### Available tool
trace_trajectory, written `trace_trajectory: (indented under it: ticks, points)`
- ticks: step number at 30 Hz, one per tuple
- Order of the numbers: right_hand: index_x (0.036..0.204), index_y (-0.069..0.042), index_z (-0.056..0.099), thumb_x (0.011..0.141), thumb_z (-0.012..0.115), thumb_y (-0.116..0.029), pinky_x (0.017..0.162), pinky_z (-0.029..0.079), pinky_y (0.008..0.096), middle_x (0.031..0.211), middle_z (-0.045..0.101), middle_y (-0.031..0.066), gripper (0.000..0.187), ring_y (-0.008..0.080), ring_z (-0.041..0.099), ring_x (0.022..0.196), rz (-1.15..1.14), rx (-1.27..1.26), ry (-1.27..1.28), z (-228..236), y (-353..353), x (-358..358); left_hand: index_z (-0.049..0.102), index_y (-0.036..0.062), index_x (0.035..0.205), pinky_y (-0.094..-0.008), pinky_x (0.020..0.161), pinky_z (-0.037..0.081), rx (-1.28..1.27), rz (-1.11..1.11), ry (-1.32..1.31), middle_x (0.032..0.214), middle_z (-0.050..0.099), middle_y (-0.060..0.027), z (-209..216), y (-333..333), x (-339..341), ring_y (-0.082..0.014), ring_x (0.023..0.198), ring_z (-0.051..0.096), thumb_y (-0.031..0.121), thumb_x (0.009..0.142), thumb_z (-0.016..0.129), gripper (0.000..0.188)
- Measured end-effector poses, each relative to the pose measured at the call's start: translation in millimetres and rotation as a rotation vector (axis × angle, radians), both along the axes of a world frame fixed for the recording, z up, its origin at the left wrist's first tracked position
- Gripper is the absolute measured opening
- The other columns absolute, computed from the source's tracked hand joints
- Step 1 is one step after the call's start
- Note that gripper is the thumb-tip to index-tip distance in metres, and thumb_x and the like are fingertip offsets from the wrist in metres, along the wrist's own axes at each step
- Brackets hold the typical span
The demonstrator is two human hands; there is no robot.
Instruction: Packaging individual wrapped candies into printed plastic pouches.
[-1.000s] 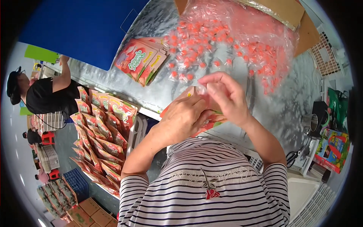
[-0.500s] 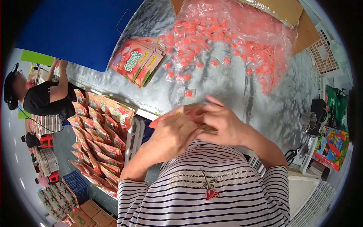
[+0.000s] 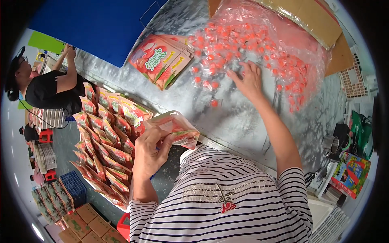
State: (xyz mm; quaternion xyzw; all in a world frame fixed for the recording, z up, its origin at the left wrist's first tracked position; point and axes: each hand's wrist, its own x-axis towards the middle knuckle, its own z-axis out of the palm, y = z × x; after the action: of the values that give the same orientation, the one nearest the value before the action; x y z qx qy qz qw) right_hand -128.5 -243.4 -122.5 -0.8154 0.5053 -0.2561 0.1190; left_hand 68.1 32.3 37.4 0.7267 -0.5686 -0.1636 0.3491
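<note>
My left hand (image 3: pixel 150 152) grips an open-mouthed candy pouch (image 3: pixel 184 137) by its edge, thumb and fingers pinched on it above the table's near edge. The pouch is red and pale, its top spread wide. Over the table, my right hand (image 3: pixel 249 83) has its fingers apart and nothing visible in them. Its fingertips are beside a spread of small red candies (image 3: pixel 219 56) in clear wrappers; whether they touch one cannot be made out. One wrapped candy (image 3: pixel 214 103) lies by itself nearer to me. A fanned stack of flat pouches (image 3: pixel 156 60) rests to the left of the candies.
A crate of filled pouches (image 3: pixel 107 141) stands at my left. A blue board (image 3: pixel 89 28) covers the far left of the table. A cardboard box (image 3: pixel 308 18) with clear plastic stands at the back. A metal cup (image 3: pixel 330 143) is at right. Another person (image 3: pixel 48 89) works at far left.
Both hands were together at the pouch. My right hand has let go and moved forward to the candies. The left hand has moved left with the pouch, whose mouth is now open.
</note>
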Motion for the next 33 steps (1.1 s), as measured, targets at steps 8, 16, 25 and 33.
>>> trace_trajectory:
  ticks: [8,16,25,33]
  points:
    - [0.107,-0.002,0.057,0.083,0.067,-0.023,0.100,0.035,0.0467,0.120,0.050,0.0183,0.033,0.0380,0.043,0.116,0.254,-0.060,-0.116,-2,53,15,0.063,0.0001,0.083,-0.0326,0.050,0.045,0.041,0.019,0.035,0.070,0.059,-0.0121,-5,-4,5,-0.0250,0.056,0.058,0.007,0.081,0.071,0.011]
    - [0.128,-0.005,0.051,0.077,0.072,-0.034,0.111,0.026,0.0505,0.133,0.045,0.0144,0.061,0.0351,0.037,0.128,0.650,-0.149,0.076,3,68,44,0.064,-0.0002,0.084,-0.0317,0.050,0.045,0.031,-0.057,0.036,0.068,0.058,-0.0114,-12,-11,3,-0.0226,0.055,0.057,0.007,0.082,0.071,0.010]
    - [0.129,-0.004,0.048,0.078,0.071,-0.026,0.108,0.029,0.0505,0.136,0.043,0.0159,0.061,0.0362,0.038,0.129,0.534,-0.076,-0.136,17,70,-24,0.063,-0.0001,0.082,-0.0313,0.048,0.044,0.050,-0.053,0.077,0.067,0.057,-0.0112,-21,-9,0,-0.0221,0.053,0.056,0.008,0.082,0.071,0.011]
    - [0.142,-0.012,0.039,0.075,0.073,-0.043,0.111,0.022,0.0553,0.149,0.030,0.0189,0.081,0.0408,0.025,0.137,0.388,0.015,0.113,30,64,-37,0.063,0.0001,0.082,-0.0315,0.048,0.045,0.055,-0.069,0.068,0.068,0.058,-0.0118,-20,-14,-4,-0.0236,0.053,0.056,0.009,0.082,0.071,0.012]
